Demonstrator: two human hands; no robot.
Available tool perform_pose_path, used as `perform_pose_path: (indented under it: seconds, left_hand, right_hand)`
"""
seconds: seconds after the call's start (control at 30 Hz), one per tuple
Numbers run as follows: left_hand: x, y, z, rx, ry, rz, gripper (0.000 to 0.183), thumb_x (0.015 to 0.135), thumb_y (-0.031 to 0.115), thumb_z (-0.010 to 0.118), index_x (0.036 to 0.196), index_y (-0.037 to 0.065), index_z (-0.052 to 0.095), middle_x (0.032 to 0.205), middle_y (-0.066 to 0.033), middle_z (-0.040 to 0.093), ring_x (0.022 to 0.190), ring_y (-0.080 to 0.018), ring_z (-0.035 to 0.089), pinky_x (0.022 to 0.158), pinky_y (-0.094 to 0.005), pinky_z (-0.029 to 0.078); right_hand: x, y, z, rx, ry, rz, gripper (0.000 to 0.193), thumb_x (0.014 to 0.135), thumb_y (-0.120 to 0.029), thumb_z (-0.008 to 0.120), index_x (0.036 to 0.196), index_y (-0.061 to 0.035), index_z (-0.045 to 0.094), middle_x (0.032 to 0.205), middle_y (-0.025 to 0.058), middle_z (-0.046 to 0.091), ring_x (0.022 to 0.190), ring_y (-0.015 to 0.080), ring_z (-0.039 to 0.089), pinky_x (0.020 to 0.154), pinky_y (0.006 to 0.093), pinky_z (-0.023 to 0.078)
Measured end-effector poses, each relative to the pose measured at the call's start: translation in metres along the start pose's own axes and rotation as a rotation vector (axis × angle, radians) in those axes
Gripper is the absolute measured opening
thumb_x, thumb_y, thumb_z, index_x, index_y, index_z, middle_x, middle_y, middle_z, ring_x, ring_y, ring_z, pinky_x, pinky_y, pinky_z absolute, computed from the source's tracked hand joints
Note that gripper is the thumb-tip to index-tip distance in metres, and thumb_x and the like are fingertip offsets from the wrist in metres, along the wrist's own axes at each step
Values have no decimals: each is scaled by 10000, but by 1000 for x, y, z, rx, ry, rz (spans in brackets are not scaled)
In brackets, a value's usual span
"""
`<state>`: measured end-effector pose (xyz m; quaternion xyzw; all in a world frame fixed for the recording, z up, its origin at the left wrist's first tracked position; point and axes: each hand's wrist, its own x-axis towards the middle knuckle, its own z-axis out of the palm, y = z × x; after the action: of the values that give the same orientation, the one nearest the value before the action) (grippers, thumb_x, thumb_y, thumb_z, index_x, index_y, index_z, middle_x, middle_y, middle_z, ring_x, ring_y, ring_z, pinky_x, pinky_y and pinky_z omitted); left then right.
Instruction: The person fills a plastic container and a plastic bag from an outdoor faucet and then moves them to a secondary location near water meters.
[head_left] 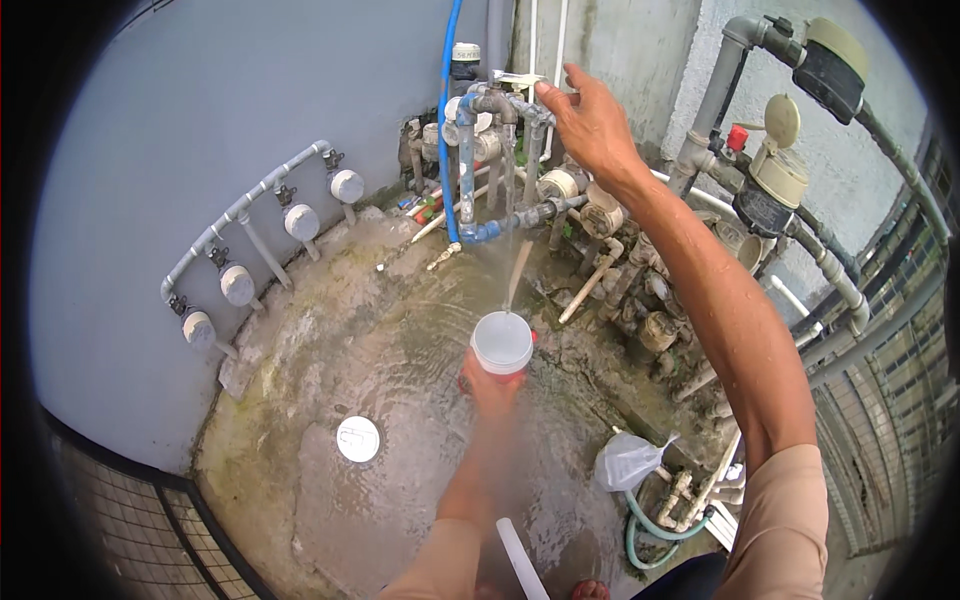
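My left hand (492, 390) grips a white cylindrical container (502, 343) with red parts around its lower side, held upright with its open top facing me. A thin stream of water (508, 200) drops from the grey tap spout (495, 103) toward it. Beside the tap's pale lever handle (520, 78), my right hand (594, 118) is raised with its fingers apart. One fingertip lies at the handle's end; whether it touches cannot be made out. On the wet concrete to the left is a round white lid (358, 439).
Several water meters on a grey pipe (240, 207) line the left wall. Crowded pipes and meters (600, 210) fill the right side. A blue hose (447, 120) hangs by the tap. Nearer lie a plastic bag (628, 461), a green hose (640, 548) and a white pipe (520, 560).
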<state>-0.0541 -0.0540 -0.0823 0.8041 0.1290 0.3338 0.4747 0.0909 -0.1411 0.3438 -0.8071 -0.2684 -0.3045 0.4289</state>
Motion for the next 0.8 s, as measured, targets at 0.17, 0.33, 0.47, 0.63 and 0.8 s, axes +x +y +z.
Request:
perform_pose_path:
  seconds: [0.17,0.33,0.47,0.63,0.8]
  left_hand:
    - [-2,9,-15,112,-160,106,1105,572,63,884,1456,-7,224,1472,-267,282,1357,-455,314,1126,-482,300]
    - [-13,10,-75,196,-336,72,1014,669,116,820,1472,6,211,1491,-299,226,1349,-482,323,1108,-489,330]
    - [-35,32,-129,316,-668,244,926,739,143,765,1493,75,232,1500,-308,195,1342,-492,336,1070,-506,383]
    - [-69,55,-188,373,-845,60,916,747,189,777,1490,98,248,1497,-297,215,1336,-474,358,1059,-479,407]
    - [-68,37,-179,356,-1054,-71,897,752,273,790,1470,68,294,1463,-282,311,1279,-426,461,1031,-443,439]
  right_hand:
    - [22,1,1,36,47,14,483,872,-396,654,1049,53,673,972,232,692,951,375,659,864,437,498]
    - [35,2,7,35,37,85,416,776,-387,761,861,7,660,850,187,696,858,329,673,801,429,515]
    - [37,3,10,4,60,53,420,720,-370,806,814,-6,619,813,188,684,837,336,667,782,436,514]
    - [29,-12,12,-23,57,79,447,686,-362,821,803,0,584,801,204,671,857,370,655,783,445,509]
    - [22,7,4,-89,175,-9,480,748,-415,788,927,4,638,856,179,679,855,312,649,772,404,509]
